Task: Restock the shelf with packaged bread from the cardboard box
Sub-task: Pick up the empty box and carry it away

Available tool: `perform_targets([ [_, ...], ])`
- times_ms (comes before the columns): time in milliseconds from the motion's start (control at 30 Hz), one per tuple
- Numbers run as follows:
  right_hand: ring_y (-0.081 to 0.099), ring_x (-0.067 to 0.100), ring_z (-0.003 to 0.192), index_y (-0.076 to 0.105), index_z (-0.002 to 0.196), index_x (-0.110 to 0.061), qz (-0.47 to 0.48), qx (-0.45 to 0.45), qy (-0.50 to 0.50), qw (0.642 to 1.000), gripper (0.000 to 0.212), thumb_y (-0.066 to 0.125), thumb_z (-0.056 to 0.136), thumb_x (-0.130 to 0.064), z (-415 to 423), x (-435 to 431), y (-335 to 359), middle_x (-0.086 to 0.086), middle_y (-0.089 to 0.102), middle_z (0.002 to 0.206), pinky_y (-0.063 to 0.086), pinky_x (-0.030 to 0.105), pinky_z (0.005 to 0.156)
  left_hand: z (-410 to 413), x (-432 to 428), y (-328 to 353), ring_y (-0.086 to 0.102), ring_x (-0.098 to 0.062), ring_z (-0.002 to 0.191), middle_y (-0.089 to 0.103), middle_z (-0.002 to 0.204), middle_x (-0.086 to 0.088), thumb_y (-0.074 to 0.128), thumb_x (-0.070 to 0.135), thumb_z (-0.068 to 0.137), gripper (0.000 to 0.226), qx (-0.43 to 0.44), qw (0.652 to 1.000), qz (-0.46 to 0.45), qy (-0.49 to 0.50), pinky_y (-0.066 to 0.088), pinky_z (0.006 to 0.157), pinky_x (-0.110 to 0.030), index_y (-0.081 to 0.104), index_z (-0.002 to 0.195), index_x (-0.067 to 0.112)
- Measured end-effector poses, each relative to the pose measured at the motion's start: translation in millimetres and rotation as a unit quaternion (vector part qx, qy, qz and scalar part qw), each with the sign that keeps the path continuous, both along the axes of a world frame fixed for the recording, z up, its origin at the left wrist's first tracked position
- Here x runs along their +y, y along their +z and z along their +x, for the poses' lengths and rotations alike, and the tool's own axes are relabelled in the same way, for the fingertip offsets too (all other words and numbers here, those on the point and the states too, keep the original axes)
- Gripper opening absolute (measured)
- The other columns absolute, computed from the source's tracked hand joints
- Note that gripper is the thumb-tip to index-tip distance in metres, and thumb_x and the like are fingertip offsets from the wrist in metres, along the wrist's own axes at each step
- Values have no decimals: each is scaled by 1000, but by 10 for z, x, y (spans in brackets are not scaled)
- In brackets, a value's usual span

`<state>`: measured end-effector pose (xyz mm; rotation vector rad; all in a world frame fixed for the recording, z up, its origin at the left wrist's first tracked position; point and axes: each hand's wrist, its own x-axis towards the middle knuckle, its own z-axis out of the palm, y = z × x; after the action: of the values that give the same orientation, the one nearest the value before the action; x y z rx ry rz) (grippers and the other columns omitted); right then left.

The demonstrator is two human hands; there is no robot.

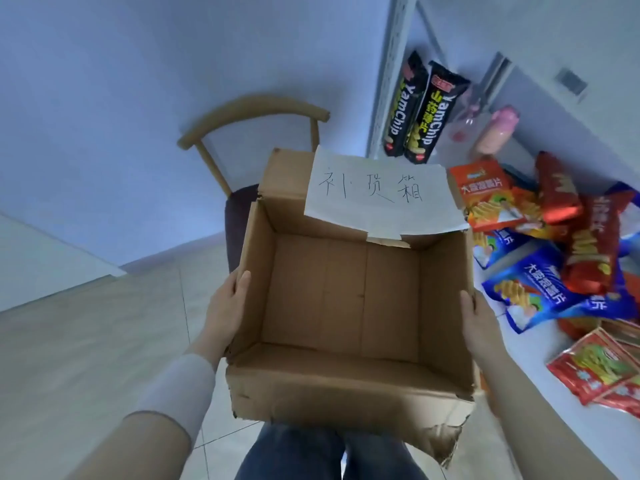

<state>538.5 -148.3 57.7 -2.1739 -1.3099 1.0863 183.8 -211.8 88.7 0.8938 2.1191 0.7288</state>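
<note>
The left hand (pixel 228 303) is gripping the left wall of the cardboard box (pixel 346 386), thumb lying at the rim, and the right hand (pixel 479 323) is gripping the right wall the same way. The box is hanging open-topped above the person's knees, its bare brown floor showing. A handwritten paper label (pixel 377 192) is sitting on the far flap. A chair (pixel 252 112) is standing just behind. The shelf (pixel 519 355) on the right is carrying blue snack bags (pixel 530 296), red packs (pixel 595 372) and black YamChip boxes (pixel 426 123).

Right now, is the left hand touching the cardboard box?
Touching. The head view shows the left hand holding the cardboard box by its side wall, thumb on the rim.
</note>
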Motion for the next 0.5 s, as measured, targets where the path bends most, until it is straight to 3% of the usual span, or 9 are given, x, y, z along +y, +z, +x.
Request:
perform_targets([
  [100,43,36,127,41,134,-2,2,7,61,998,61,29,96,-49,-393,576,39,22,47,136,31,47,107,-304,167,4,47,-25,125,53,135,-5,32,40,99,46,-1,998,11,54,35,101,-33,47,135,15],
  [267,37,31,135,33,143,-8,-16,22,116,993,51,27,101,-36,-1195,1439,74,14,39,146,30,42,109,-861,579,-169,47,-25,124,54,134,-6,32,40,99,45,-9,991,12,132,35,101,-34,47,134,16],
  [500,34,29,137,26,146,-17,-27,19,131,991,50,25,101,-38,-2056,2378,-157,9,36,149,29,43,110,-1582,1380,-536,42,-26,131,49,140,-6,31,40,99,48,-32,984,1,174,32,108,-38,41,139,15],
])
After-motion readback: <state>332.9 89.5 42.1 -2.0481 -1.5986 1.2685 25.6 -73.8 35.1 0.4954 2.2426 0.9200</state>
